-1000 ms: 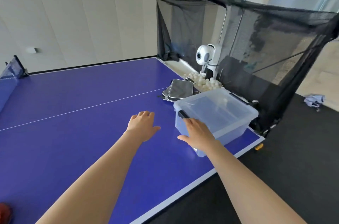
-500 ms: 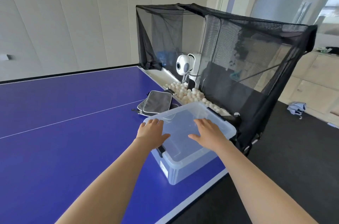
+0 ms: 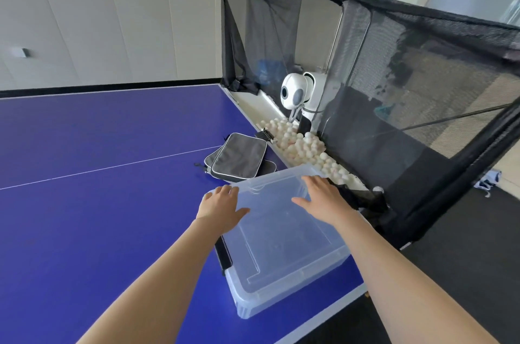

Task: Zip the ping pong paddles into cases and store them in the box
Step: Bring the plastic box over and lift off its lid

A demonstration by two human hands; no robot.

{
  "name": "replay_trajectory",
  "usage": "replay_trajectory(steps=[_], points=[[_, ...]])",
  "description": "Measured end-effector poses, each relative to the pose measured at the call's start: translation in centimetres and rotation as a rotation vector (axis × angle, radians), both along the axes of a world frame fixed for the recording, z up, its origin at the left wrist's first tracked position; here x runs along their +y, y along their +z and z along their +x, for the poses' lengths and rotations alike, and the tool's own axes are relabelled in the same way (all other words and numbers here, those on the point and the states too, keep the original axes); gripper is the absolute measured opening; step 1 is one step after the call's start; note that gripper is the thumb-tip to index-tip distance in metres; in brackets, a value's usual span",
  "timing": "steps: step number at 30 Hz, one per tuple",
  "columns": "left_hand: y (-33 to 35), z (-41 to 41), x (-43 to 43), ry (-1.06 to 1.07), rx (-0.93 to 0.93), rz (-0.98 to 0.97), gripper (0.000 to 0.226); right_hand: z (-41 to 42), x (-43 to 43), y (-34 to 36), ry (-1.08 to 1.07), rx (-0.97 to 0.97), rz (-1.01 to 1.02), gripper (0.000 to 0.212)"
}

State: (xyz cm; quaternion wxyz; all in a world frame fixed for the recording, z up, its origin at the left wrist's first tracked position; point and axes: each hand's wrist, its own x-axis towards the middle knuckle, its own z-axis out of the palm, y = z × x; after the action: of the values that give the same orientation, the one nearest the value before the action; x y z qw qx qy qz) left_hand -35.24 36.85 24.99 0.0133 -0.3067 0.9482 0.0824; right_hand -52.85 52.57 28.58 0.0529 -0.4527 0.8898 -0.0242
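Head view: left hand, right hand flat on lid.

A table-tennis practice room. A blue ping pong table with white lines fills it. A black catch net wraps the table's end edge, with a white ball-feeding machine inside it above a heap of white balls. Grey paddle cases lie near that edge. The walls are pale and panelled.
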Motion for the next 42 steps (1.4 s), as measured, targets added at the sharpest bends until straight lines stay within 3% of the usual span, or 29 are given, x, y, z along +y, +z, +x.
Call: replay_trajectory(steps=[6, 15, 24, 28, 35, 42], points=[[-1.5, -1.2, 0.8, 0.136, -0.009, 0.008, 0.062, -3.8, -1.9, -2.2, 0.105, -0.045, 0.011, 0.069], [-4.5, -1.4, 4.7, 0.487, 0.134, -0.040, 0.067, -13.6, 0.4, -4.8, 0.228, -0.055, 0.004, 0.063], [-7.5, 0.9, 8.3, 0.828, 0.194, 0.157, 0.062, -18.4, 4.8, -9.9, 0.044, -0.211, -0.054, 0.051], [-8.0, 0.8, 8.4, 0.880, 0.318, 0.212, 0.046, -18.4, 5.2, -10.6, -0.022, -0.293, -0.092, 0.046], [-8.6, 0.1, 8.0, 0.945, 0.366, 0.234, 0.046, -17.8, 5.1, -10.9, 0.037, -0.087, -0.039, 0.049], [-8.8, 0.0, 8.0, 0.962, 0.362, 0.215, 0.044, -17.5, 4.8, -12.1, 0.021, -0.023, -0.057, 0.047]])
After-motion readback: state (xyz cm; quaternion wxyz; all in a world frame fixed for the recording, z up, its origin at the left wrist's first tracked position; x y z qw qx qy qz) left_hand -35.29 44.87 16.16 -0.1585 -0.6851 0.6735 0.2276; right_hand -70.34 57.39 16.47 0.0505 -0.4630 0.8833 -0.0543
